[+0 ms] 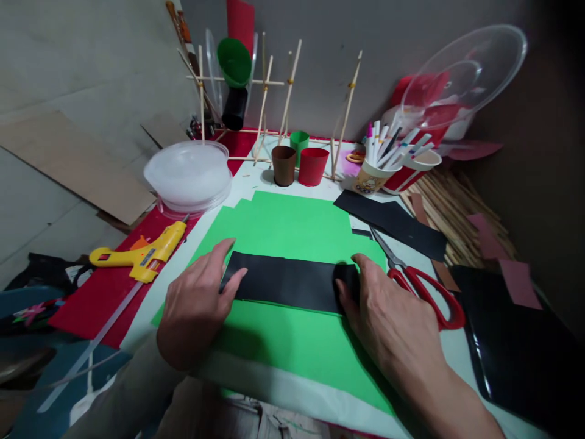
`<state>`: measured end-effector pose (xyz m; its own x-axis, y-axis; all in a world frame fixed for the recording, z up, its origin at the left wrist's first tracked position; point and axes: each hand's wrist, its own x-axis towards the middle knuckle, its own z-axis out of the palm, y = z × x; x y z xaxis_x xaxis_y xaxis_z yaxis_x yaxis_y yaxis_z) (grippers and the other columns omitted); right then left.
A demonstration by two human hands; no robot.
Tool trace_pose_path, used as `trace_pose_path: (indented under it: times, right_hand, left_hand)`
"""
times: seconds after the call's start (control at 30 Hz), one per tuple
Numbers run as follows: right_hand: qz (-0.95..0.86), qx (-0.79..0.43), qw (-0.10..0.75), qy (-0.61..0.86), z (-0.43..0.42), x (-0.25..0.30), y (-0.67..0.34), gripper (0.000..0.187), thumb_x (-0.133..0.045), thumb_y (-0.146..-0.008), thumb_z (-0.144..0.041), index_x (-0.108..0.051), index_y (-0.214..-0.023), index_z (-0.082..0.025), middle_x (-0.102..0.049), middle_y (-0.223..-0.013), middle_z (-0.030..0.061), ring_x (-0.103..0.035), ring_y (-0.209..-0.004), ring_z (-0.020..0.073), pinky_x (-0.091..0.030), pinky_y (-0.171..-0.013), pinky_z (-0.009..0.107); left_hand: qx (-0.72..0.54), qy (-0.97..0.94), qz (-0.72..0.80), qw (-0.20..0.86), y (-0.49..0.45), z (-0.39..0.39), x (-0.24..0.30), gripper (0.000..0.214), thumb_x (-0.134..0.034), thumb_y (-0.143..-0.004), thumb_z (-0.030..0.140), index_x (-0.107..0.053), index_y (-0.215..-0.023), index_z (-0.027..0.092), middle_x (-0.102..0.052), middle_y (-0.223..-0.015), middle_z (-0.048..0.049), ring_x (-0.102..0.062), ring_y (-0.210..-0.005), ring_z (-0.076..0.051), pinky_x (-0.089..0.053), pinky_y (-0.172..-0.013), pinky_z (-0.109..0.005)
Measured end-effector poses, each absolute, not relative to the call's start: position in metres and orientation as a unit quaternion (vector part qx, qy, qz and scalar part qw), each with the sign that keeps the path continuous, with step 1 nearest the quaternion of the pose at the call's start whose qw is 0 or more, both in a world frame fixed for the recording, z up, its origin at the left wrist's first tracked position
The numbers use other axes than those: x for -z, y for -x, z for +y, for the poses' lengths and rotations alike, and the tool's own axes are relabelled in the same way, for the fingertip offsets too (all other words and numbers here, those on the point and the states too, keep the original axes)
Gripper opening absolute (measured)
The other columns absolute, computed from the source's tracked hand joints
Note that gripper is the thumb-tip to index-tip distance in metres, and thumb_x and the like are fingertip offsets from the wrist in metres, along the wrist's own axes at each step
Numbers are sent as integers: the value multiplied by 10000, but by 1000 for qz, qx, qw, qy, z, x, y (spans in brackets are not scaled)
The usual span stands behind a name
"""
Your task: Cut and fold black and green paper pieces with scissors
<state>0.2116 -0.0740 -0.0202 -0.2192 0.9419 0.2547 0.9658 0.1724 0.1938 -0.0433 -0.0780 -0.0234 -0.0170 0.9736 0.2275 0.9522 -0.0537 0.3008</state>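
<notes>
A black paper strip [287, 281] lies crosswise over bright green sheets [292, 360]. At its left end my left hand [201, 296] has the thumb on top and the fingers at the far edge. The strip's right end curls upward between thumb and fingers of my right hand [388, 311]. Just beyond that hand lie scissors [411, 274] with red handles, blades partly spread. Another black paper piece [390, 222], irregularly cut, rests behind the scissors.
A yellow glue gun [150, 253] lies left, near stacked clear plastic lids [188, 177]. Brown [283, 166], green [299, 143] and red paper cups [313, 166] stand behind. A pen cup [372, 177], wooden sticks [461, 207] and a glossy black object [512, 347] are right.
</notes>
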Motion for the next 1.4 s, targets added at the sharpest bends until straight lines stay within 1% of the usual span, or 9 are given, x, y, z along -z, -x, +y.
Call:
trace_pose_path:
  times: [0.3,0.63,0.8,1.0,1.1,1.2,1.27,1.3,1.4]
  right_hand:
    - [-764,139,5,630,-74,18,-211,191,-563,-947,-310,-564,-1053,-151,-682,-785,69,-672,-575,236,-167,-446,282]
    - [-757,123,-7,642,-74,16,-209,184,-544,-963,-360,-558,-965,-177,-676,-806,73,-658,-650,223,-224,-474,290]
    - [-745,109,2,658,-75,13,-206,205,-569,-958,-369,-557,-952,-164,-685,-822,84,-668,-710,235,-257,-506,303]
    - [-743,128,28,656,-78,13,-205,211,-569,-949,-351,-526,-841,-175,-661,-751,80,-614,-627,205,-254,-515,314]
    - [-747,122,31,652,-79,13,-206,194,-533,-966,-332,-522,-864,-168,-665,-783,93,-622,-673,210,-271,-534,316]
    - [-749,101,23,655,-78,11,-205,175,-496,-984,-310,-520,-890,-164,-672,-817,107,-633,-728,216,-285,-549,316]
    - [-751,90,20,654,-77,10,-206,180,-475,-992,-312,-521,-906,-161,-673,-833,114,-637,-750,223,-291,-551,317]
    - [-753,87,20,652,-77,10,-206,183,-467,-996,-312,-523,-913,-159,-672,-841,116,-639,-759,226,-296,-552,317]
    - [-753,87,23,652,-78,11,-206,183,-457,-1002,-305,-531,-930,-154,-669,-855,112,-648,-785,236,-324,-566,319]
  left_hand:
    - [-205,-661,710,126,49,-71,20,452,-575,-902,363,-509,-1317,197,-528,-701,31,-553,-625,-187,-381,-596,-309]
    - [-172,-696,685,127,54,-68,17,277,-505,-911,439,-573,-1098,245,-539,-708,21,-580,-633,-200,-362,-577,-314]
    - [-145,-700,689,116,60,-66,22,282,-497,-901,486,-574,-1097,298,-555,-714,16,-586,-617,-221,-354,-553,-326]
    - [-100,-719,683,80,63,-69,27,395,-369,-960,521,-536,-1272,345,-647,-1051,-82,-651,-893,-344,-470,-666,-443]
    - [-108,-750,652,24,62,-69,24,425,-386,-961,472,-525,-1335,327,-583,-1169,-146,-599,-1077,-419,-508,-820,-575]
    - [-158,-811,563,-7,52,-69,19,469,-406,-949,260,-471,-1409,325,-370,-1523,-133,-358,-1396,-460,-375,-1060,-677]
    - [-191,-851,490,-5,40,-72,17,636,-339,-899,70,-388,-1479,326,-193,-1650,-61,-190,-1500,-389,-269,-1162,-644]
    - [-197,-869,454,-1,34,-73,18,710,-310,-868,6,-349,-1507,313,-174,-1665,-53,-167,-1515,-345,-252,-1184,-618]
    - [-171,-920,350,42,17,-76,24,735,-302,-831,-65,-372,-1510,208,-325,-1621,-105,-231,-1505,-266,-279,-1195,-544]
